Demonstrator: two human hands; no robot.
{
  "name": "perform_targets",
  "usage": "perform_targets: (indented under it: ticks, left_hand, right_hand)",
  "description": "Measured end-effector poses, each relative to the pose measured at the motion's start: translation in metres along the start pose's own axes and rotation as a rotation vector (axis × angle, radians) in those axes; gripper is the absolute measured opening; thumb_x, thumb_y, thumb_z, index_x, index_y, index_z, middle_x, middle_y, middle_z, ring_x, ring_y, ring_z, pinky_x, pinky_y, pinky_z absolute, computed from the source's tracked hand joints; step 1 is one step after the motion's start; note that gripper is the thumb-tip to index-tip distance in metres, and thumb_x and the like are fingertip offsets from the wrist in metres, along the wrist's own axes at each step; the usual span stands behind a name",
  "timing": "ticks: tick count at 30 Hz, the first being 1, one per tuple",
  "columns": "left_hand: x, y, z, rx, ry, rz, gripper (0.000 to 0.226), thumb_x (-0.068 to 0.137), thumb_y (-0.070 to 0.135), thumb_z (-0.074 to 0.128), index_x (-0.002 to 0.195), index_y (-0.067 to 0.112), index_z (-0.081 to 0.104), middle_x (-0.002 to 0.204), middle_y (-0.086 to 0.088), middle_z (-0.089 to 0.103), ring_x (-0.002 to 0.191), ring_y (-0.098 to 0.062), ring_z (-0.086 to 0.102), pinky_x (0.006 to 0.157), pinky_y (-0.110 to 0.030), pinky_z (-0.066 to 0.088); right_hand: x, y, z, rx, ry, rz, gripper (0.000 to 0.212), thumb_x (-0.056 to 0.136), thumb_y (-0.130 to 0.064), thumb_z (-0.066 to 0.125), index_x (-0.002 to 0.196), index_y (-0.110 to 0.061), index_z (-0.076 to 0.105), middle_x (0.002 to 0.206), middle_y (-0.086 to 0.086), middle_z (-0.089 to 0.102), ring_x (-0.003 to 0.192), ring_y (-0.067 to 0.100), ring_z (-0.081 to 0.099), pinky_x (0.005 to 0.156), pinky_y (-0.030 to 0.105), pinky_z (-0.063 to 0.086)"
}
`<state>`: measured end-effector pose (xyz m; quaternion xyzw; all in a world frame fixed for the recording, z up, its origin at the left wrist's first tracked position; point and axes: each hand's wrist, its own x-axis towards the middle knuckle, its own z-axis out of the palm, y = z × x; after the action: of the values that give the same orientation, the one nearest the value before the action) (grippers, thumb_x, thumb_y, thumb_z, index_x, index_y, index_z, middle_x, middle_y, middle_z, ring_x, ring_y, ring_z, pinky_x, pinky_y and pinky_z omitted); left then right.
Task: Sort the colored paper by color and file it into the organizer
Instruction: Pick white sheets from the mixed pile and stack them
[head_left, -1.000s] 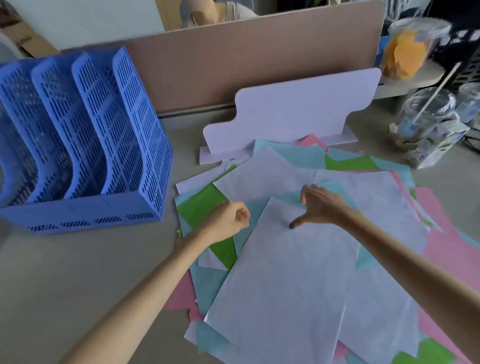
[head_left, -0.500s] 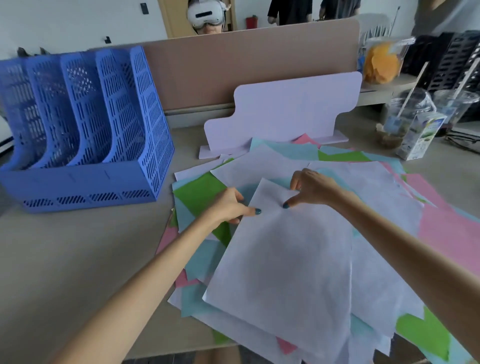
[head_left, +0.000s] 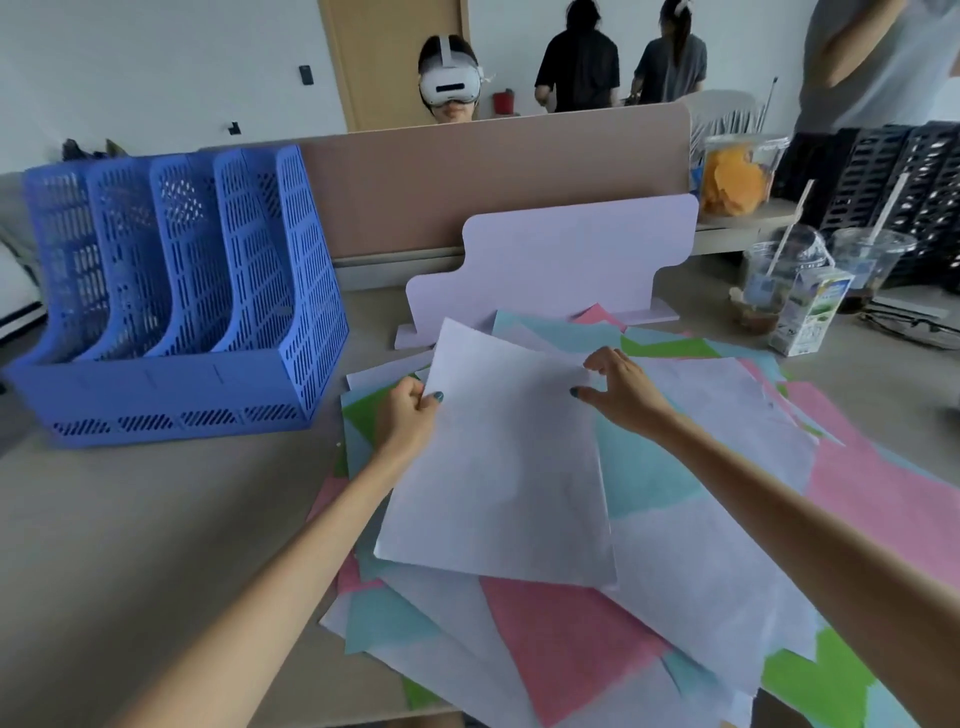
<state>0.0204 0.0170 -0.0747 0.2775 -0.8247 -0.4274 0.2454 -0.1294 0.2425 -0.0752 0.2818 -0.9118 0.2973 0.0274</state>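
A white sheet is lifted off a loose pile of white, pink, light blue and green paper spread over the desk. My left hand pinches the sheet's left edge between thumb and fingers. At the sheet's upper right edge is my right hand, its thumb on the paper and its fingers curled at the edge. The blue mesh organizer stands at the left with several upright slots, all of them holding no paper.
A lilac board stand rises just behind the pile, with a tan divider beyond it. Drink cups and a small carton sit at the right. A person in a headset sits across the divider; others stand further back.
My left hand has taken hold of the white sheet's left edge and, with the right hand, raised its far end off the pile. The camera has tilted upward.
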Motion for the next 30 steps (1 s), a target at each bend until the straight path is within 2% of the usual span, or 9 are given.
perform_targets:
  ticks: [4,8,13,15,17,19,21,25,30]
  left_hand:
    - [0.012,-0.007,0.004,0.059,0.162,-0.046,0.034,0.094,0.011,0.050,0.066,0.016,0.032,0.060,0.002,0.038,0.054,-0.015,0.036,0.045,-0.027,0.022]
    - [0.025,-0.016,0.016,0.039,0.202,-0.109,0.018,0.098,0.012,0.047,0.083,0.006,0.039,0.066,-0.001,0.041,0.056,-0.014,0.039,0.046,-0.026,0.026]
    - [0.033,-0.022,0.028,0.068,0.227,-0.078,0.013,0.098,0.013,0.047,0.089,0.004,0.042,0.070,-0.002,0.047,0.057,-0.014,0.044,0.044,-0.025,0.029]
    - [0.035,-0.025,0.030,0.121,0.206,-0.051,0.015,0.098,0.017,0.049,0.092,0.004,0.044,0.069,-0.003,0.050,0.055,-0.017,0.046,0.044,-0.026,0.029]
    - [0.037,-0.027,0.031,0.181,0.203,-0.029,0.016,0.098,0.022,0.049,0.094,0.007,0.046,0.069,-0.004,0.053,0.054,-0.017,0.047,0.044,-0.025,0.029]
    - [0.037,-0.026,0.032,0.225,0.225,-0.018,0.016,0.098,0.024,0.049,0.095,0.009,0.047,0.072,-0.005,0.056,0.056,-0.016,0.048,0.044,-0.026,0.031]
    - [0.037,-0.022,0.033,0.232,0.237,-0.007,0.016,0.098,0.025,0.048,0.094,0.010,0.047,0.070,-0.004,0.055,0.055,-0.016,0.048,0.044,-0.026,0.031]
    - [0.034,-0.012,0.039,0.159,0.221,0.033,0.019,0.098,0.026,0.049,0.093,0.008,0.048,0.065,-0.001,0.051,0.051,-0.014,0.043,0.045,-0.027,0.027]
    - [0.034,0.001,0.043,0.056,0.224,-0.021,0.025,0.094,0.030,0.055,0.081,0.012,0.045,0.071,0.001,0.049,0.063,-0.021,0.047,0.053,-0.029,0.031]
  right_hand:
    - [0.029,0.008,0.004,-0.018,-0.061,0.055,0.039,0.086,-0.024,0.066,0.117,-0.006,0.053,0.125,0.012,0.055,0.116,0.028,0.051,0.089,0.032,0.040]
    - [0.064,0.008,0.011,-0.036,-0.149,0.101,0.045,0.086,-0.026,0.065,0.123,-0.005,0.050,0.128,0.011,0.053,0.118,0.028,0.049,0.089,0.030,0.038]
    - [0.098,0.002,0.012,0.015,-0.151,0.243,0.033,0.083,-0.026,0.066,0.109,-0.008,0.058,0.107,0.009,0.058,0.103,0.028,0.055,0.076,0.029,0.040]
    - [0.106,0.002,0.011,0.079,-0.161,0.293,0.018,0.081,-0.024,0.067,0.083,-0.008,0.058,0.082,0.009,0.056,0.080,0.027,0.054,0.061,0.029,0.038]
    - [0.110,0.001,0.011,0.209,-0.175,0.373,0.032,0.082,-0.023,0.067,0.065,-0.012,0.042,0.064,0.003,0.041,0.060,0.021,0.040,0.049,0.028,0.025]
    - [0.111,0.000,0.010,0.331,-0.194,0.415,0.041,0.083,-0.024,0.067,0.062,-0.015,0.034,0.062,0.001,0.032,0.054,0.016,0.029,0.049,0.029,0.018]
    - [0.109,-0.001,0.010,0.388,-0.229,0.393,0.041,0.082,-0.026,0.068,0.061,-0.015,0.035,0.062,0.002,0.031,0.054,0.017,0.028,0.051,0.029,0.016]
    - [0.102,0.001,0.003,0.422,-0.307,0.228,0.021,0.073,-0.016,0.075,0.076,-0.008,0.056,0.070,0.006,0.046,0.066,0.019,0.045,0.059,0.026,0.031]
    - [0.095,-0.005,-0.017,0.574,-0.130,0.089,0.019,0.085,-0.007,0.064,0.070,-0.015,0.056,0.056,-0.005,0.043,0.052,0.011,0.035,0.043,0.016,0.028]
